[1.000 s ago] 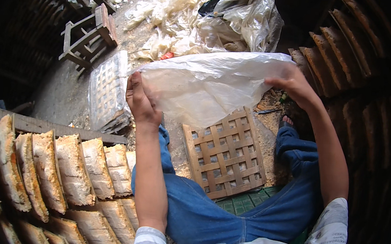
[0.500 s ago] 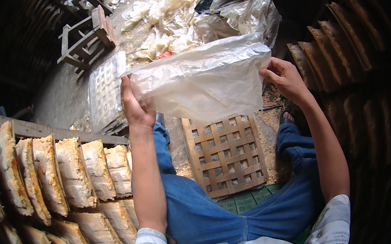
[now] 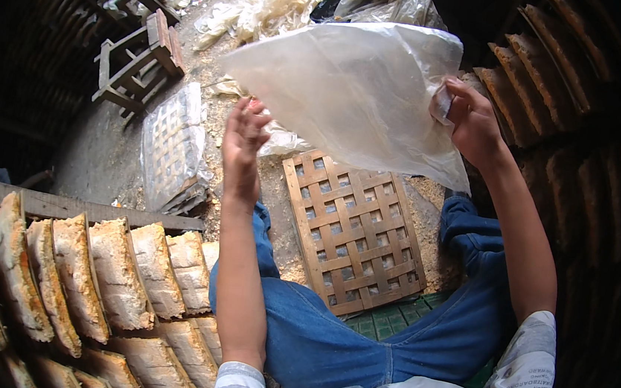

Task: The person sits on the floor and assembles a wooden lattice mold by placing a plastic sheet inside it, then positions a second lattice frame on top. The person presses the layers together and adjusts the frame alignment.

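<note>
A translucent plastic sheet (image 3: pixel 351 86) hangs spread out in the air in front of me. My right hand (image 3: pixel 474 124) is closed on its right edge, where the plastic is bunched between thumb and fingers. My left hand (image 3: pixel 243 139) is raised just below the sheet's left corner, fingers extended and holding nothing. Beneath the sheet, between my legs, a woven slatted wooden rack (image 3: pixel 355 236) lies flat, its far edge partly covered by the plastic. The rack's near end rests by a green slatted surface (image 3: pixel 380 322).
At left, rows of crusted slabs (image 3: pixel 120 273) stand upright below a wooden rail (image 3: pixel 85 208); similar slabs (image 3: pixel 539 74) line the right. Plastic-covered lattice racks (image 3: pixel 173 147) lie on the floor at left, near a wooden stool (image 3: pixel 140 62). Crumpled plastic (image 3: pixel 268 10) is heaped at the back.
My left hand has let go of the sheet's left edge and moved slightly right. The sheet has swung up and to the right, still in my right hand, uncovering more of the rack.
</note>
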Motion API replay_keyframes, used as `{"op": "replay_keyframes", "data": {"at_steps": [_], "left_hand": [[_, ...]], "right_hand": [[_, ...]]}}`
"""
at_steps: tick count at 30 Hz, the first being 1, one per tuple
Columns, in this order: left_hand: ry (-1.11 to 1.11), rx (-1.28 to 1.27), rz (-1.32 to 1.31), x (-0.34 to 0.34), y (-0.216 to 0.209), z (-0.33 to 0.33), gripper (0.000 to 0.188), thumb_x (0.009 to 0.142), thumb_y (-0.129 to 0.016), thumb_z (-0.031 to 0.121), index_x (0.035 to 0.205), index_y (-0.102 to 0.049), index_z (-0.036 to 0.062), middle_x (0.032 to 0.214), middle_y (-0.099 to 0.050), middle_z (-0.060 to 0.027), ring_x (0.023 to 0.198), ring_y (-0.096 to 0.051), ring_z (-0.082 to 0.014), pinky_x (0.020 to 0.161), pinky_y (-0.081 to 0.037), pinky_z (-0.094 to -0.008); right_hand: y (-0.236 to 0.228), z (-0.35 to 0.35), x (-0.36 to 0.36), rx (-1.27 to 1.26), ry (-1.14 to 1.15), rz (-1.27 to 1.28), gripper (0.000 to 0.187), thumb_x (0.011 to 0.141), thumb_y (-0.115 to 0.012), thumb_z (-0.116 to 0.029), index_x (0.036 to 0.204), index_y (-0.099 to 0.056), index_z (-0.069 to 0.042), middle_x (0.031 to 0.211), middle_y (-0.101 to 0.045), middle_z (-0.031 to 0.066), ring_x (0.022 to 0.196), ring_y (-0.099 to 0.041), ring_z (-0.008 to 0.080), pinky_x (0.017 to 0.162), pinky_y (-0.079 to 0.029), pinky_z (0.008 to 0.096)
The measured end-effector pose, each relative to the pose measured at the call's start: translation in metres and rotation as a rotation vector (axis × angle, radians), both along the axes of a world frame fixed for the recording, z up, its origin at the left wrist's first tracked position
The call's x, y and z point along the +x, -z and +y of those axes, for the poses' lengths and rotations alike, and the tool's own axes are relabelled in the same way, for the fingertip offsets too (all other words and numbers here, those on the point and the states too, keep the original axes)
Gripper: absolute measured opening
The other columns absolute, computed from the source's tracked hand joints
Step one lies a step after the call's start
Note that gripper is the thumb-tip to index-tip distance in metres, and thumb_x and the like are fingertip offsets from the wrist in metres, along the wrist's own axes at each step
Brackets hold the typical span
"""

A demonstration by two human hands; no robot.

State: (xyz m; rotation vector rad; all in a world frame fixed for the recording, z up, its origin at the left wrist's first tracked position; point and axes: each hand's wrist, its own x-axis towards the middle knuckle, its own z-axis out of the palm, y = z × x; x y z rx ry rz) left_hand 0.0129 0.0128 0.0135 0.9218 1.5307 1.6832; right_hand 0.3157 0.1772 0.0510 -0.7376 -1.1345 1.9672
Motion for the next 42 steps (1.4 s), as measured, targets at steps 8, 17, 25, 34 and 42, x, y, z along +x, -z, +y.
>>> {"op": "replay_keyframes", "data": {"at_steps": [8,17,25,34,42], "left_hand": [[0.161,-0.230,0.129,0.047,0.028,0.023,0.086,0.084,-0.073,0.044,0.145,-0.033,-0.0003,0.149,-0.035,-0.0224,0.136,-0.040,-0.0336,0.109,-0.039,-0.0429],[0.379,-0.163,-0.421,0.067,0.055,0.027,0.104,0.086,-0.063,0.058,0.154,-0.005,0.0052,0.159,-0.016,-0.0178,0.144,-0.025,-0.0317,0.115,-0.025,-0.0464],[0.516,-0.074,-0.614,0.094,0.064,0.035,0.059,0.089,-0.067,0.046,0.130,-0.051,0.0061,0.126,-0.056,-0.0095,0.117,-0.053,-0.0201,0.099,-0.043,-0.0383],[0.001,0.055,-0.645,0.027,0.029,0.028,0.015,0.093,-0.067,0.023,0.099,-0.069,0.0096,0.097,-0.069,0.0010,0.083,-0.063,-0.0103,0.072,-0.053,-0.0258],[-0.104,-0.010,-0.354,0.002,0.019,0.009,0.024,0.095,-0.065,0.029,0.099,-0.068,0.0055,0.074,-0.060,0.0022,0.063,-0.053,-0.0048,0.058,-0.044,-0.0204]], "right_hand": [[0.003,0.002,0.001,-0.239,-0.029,0.239,0.031,0.101,-0.039,-0.022,0.118,-0.054,-0.001,0.107,-0.065,0.0101,0.097,-0.063,0.0190,0.089,-0.050,0.0329],[-0.026,-0.047,0.002,-0.245,-0.239,0.344,0.035,0.100,-0.041,-0.022,0.118,-0.059,0.002,0.104,-0.067,0.0115,0.087,-0.068,0.0189,0.075,-0.057,0.0311],[-0.024,-0.038,0.008,0.104,0.093,-0.135,0.042,0.100,-0.046,-0.027,0.128,-0.052,0.004,0.116,-0.062,0.0146,0.098,-0.065,0.0196,0.083,-0.056,0.0327],[0.002,-0.010,0.015,-0.074,-0.102,-0.100,0.047,0.099,-0.053,-0.042,0.124,-0.055,-0.002,0.111,-0.064,0.0088,0.103,-0.062,0.0170,0.094,-0.049,0.0359],[0.020,-0.008,-0.005,0.126,-0.010,-0.438,0.019,0.097,-0.062,-0.028,0.097,-0.061,-0.009,0.083,-0.061,-0.0032,0.073,-0.058,0.0041,0.067,-0.050,0.0227]]}}
